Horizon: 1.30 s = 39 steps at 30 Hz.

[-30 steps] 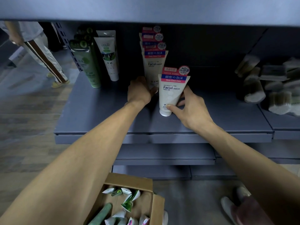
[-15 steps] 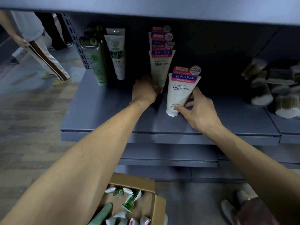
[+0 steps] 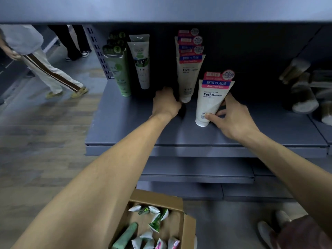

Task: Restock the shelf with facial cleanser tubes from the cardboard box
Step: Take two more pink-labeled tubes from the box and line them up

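Note:
A white facial cleanser tube point(image 3: 210, 103) with a pink and blue top stands cap down on the grey shelf point(image 3: 125, 126), and my right hand point(image 3: 231, 119) grips its lower part. Behind and left of it a row of the same tubes point(image 3: 188, 69) stands one behind another. My left hand point(image 3: 166, 104) rests against the base of that row's front tube, fingers curled around it. Below, the open cardboard box point(image 3: 188, 229) holds several more tubes, white, green and pink.
Green tubes point(image 3: 119, 72) and white-green tubes point(image 3: 142, 63) stand at the shelf's left. Brushes point(image 3: 303, 97) are stacked at the right. Lower shelves jut out beneath. People walk on the wooden floor at the left point(image 3: 45, 69). My shoe point(image 3: 267, 230) is at the bottom right.
My hands have hardly shifted; the right keeps its grip on the tube beside the row. The view has swung left a little, and the walking person has moved on.

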Each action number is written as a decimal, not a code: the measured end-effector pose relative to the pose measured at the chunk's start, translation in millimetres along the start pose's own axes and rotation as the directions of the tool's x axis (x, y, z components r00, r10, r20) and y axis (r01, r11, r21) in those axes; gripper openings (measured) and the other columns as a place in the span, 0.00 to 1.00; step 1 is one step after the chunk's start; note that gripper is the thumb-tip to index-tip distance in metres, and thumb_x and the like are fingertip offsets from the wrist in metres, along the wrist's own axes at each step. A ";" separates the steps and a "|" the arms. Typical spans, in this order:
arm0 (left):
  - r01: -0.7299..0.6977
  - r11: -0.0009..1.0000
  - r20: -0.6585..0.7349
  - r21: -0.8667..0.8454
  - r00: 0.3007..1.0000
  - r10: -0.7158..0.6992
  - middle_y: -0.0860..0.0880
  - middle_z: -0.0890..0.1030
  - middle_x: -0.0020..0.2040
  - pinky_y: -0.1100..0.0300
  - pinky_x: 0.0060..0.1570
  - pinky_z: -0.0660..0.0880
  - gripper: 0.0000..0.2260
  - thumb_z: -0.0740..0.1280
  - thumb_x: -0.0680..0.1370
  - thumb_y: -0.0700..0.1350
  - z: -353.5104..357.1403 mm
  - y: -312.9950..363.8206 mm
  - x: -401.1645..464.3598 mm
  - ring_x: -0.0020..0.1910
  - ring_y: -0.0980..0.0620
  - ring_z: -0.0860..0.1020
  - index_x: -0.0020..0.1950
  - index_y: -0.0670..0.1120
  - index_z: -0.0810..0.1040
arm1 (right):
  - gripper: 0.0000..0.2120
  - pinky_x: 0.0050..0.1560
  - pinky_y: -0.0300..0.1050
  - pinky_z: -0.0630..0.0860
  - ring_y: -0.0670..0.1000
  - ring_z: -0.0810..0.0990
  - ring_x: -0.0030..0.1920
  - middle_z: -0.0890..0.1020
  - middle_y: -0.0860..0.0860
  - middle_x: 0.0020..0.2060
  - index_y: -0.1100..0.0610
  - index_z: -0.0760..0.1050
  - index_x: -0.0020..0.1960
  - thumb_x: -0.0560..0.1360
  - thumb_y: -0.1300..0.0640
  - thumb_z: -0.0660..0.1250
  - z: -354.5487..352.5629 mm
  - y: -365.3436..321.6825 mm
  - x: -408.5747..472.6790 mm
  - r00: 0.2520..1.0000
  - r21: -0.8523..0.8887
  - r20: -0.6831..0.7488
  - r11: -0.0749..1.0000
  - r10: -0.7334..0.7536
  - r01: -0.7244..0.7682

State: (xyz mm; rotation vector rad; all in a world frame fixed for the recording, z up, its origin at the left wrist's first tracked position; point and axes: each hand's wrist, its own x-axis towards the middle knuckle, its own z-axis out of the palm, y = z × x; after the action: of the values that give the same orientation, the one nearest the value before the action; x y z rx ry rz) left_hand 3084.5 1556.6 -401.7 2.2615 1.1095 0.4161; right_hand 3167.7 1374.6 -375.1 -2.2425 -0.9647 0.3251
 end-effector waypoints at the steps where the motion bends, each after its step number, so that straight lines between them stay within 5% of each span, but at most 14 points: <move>1: -0.001 1.000 0.001 -0.003 1.000 0.001 0.45 0.81 0.51 0.61 0.40 0.69 0.11 0.70 0.74 0.46 -3.9 -3.2 -1.3 0.51 0.45 0.79 0.53 0.42 0.77 | 0.24 0.46 0.40 0.73 0.46 0.81 0.46 0.79 0.45 0.50 0.54 0.68 0.64 0.73 0.53 0.74 0.4 -2.5 1.3 1.000 0.003 0.006 1.000 -0.004 0.004; 8: -0.050 0.999 -0.019 0.006 0.999 0.050 0.45 0.82 0.47 0.61 0.41 0.69 0.09 0.67 0.73 0.42 -28.4 -27.3 -12.3 0.49 0.45 0.79 0.51 0.41 0.79 | 0.25 0.46 0.39 0.75 0.46 0.81 0.44 0.79 0.46 0.50 0.54 0.68 0.64 0.72 0.53 0.74 17.4 -20.1 14.4 0.999 -0.001 0.018 1.000 -0.029 0.029; 14: -0.084 0.996 -0.031 -0.007 0.996 0.084 0.43 0.81 0.51 0.57 0.53 0.76 0.13 0.67 0.75 0.42 -51.5 -46.8 -19.1 0.51 0.44 0.79 0.58 0.39 0.78 | 0.27 0.47 0.41 0.72 0.48 0.79 0.44 0.79 0.49 0.56 0.55 0.67 0.67 0.73 0.52 0.74 30.5 -38.3 29.8 0.999 -0.049 0.024 0.998 -0.033 0.034; 22: -0.103 0.995 -0.036 0.002 0.994 0.103 0.43 0.83 0.46 0.54 0.51 0.78 0.12 0.68 0.74 0.40 -60.5 -65.5 -23.5 0.48 0.43 0.80 0.55 0.39 0.79 | 0.28 0.54 0.41 0.72 0.54 0.79 0.59 0.78 0.52 0.61 0.57 0.66 0.68 0.73 0.53 0.74 35.6 -45.4 42.7 0.999 -0.085 -0.006 0.995 -0.048 0.047; 32: -0.071 0.997 -0.047 0.004 0.996 0.072 0.47 0.83 0.47 0.66 0.48 0.70 0.15 0.69 0.73 0.42 -54.5 -78.4 -19.6 0.50 0.47 0.80 0.59 0.42 0.78 | 0.28 0.58 0.45 0.74 0.54 0.79 0.60 0.79 0.51 0.61 0.56 0.66 0.68 0.72 0.52 0.73 37.4 -41.4 52.2 1.000 -0.099 -0.009 0.995 -0.023 0.022; 39: -0.103 0.994 -0.037 0.023 0.994 0.104 0.48 0.82 0.46 0.64 0.47 0.71 0.16 0.69 0.72 0.43 -45.2 -77.0 -18.2 0.48 0.47 0.80 0.60 0.43 0.79 | 0.29 0.60 0.51 0.76 0.54 0.79 0.60 0.79 0.51 0.61 0.55 0.67 0.68 0.72 0.51 0.74 31.3 -39.1 52.5 1.000 -0.139 0.019 0.990 -0.017 0.019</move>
State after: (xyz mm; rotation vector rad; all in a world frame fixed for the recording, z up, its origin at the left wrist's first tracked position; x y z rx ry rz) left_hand 3003.3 1595.9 -414.6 2.3454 1.0220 0.4933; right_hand 3168.3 1447.1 -370.8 -2.3583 -1.0453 0.2778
